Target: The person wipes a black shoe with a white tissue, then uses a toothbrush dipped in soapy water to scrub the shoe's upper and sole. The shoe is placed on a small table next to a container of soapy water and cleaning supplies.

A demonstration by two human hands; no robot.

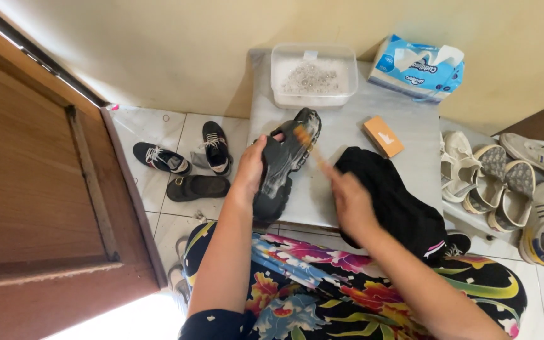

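the person's left hand (251,169) is wrapped tight around a black shoe (284,165), holding it sole-up over the near left part of a grey-covered table (410,135), with the shoe's toe pointing toward one o'clock. the right hand (349,200) is closed around a small brush (305,141) whose orange bristle end lies blurred against the sole near the toe; how the fingers sit on the handle cannot be told through the blur. at three o'clock from the right hand, touching it, a black cloth (395,201) lies heaped on the table and spills over its near edge. at twelve o'clock from the shoe stands a clear plastic tub (313,75) with whitish, foamy water in it. at two o'clock sits a blue tissue pack (417,68), and between it and the cloth lies a small orange box (383,136). on the tiled floor at nine o'clock are dark shoes and a sandal (187,160) beside a wooden door (39,189); at three o'clock pale sneakers (514,182) are lined up.
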